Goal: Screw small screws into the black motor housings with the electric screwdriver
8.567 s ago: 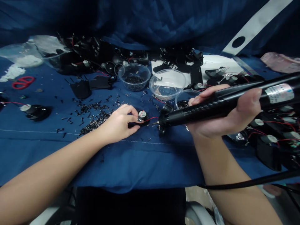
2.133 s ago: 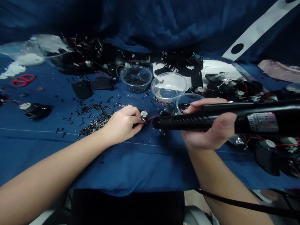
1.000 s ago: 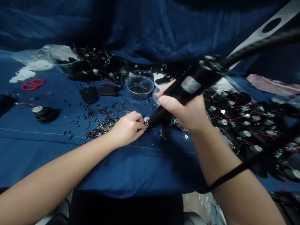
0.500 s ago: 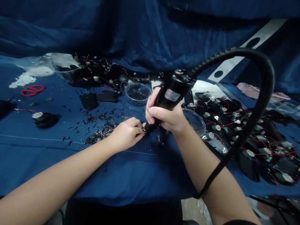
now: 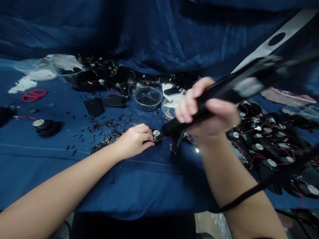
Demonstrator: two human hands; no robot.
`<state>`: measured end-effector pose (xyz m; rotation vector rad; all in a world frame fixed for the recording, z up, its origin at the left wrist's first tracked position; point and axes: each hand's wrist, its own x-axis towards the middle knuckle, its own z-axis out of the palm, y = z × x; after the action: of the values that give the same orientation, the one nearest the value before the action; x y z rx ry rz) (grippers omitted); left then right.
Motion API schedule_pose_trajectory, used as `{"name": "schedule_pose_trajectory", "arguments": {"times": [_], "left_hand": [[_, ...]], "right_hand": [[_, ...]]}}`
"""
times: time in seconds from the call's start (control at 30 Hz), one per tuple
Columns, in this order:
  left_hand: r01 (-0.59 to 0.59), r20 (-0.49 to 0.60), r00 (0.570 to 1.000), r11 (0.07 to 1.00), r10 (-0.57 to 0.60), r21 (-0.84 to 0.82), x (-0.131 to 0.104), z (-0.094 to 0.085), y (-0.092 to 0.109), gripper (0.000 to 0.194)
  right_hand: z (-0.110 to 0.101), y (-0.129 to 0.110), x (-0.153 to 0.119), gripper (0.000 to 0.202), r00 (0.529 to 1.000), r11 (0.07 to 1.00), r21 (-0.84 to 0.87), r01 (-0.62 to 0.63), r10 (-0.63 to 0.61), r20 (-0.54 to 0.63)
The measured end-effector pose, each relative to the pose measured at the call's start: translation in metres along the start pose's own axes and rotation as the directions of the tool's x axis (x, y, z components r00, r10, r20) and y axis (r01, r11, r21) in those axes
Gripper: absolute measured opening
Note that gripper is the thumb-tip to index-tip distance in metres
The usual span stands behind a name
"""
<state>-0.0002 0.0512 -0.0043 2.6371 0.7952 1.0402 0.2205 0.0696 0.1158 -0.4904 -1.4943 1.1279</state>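
Note:
My right hand (image 5: 209,109) is wrapped round a black corded power driver (image 5: 224,88), which is tilted with its tip pointing down and left. The tip is close to a small black part with a white disc (image 5: 156,133) and a red wire. My left hand (image 5: 139,139) has its fingers closed at the left side of that part, pinching its edge. A pile of small dark screws (image 5: 106,141) lies just left of my left hand. A clear round bowl (image 5: 147,98) with dark screws stands behind.
Red-handled scissors (image 5: 34,95) and a black part with a white disc (image 5: 47,127) lie at the left. Many black parts with red wires (image 5: 274,146) cover the right side. A clear round lid or dish (image 5: 169,106) sits behind the driver, and black parts line the back.
The driver and my right hand have moved right, away from my left hand, and the driver now leans much flatter. My left hand has stayed almost in place.

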Motion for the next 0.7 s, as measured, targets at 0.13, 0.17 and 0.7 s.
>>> {"name": "schedule_pose_trajectory", "arguments": {"times": [0.13,0.17,0.7], "left_hand": [[0.066,-0.079,0.995,0.998,-0.064,0.017,0.001,-0.031,-0.003,0.015],[0.101,-0.111,0.989,0.993,-0.093,0.065,0.001,-0.040,-0.005,0.016],[-0.048,0.243,0.969,0.943,-0.036,0.330,0.002,-0.014,0.035,0.017]], "right_hand": [[-0.015,-0.032,-0.013,0.033,0.908,0.903,-0.374,0.210,-0.322,-0.268],[-0.020,-0.031,-0.019,0.038,0.852,0.857,-0.463,0.226,-0.404,-0.332],[-0.033,0.052,-0.073,0.044,0.580,0.824,-0.561,0.076,-0.494,-0.648]]}}
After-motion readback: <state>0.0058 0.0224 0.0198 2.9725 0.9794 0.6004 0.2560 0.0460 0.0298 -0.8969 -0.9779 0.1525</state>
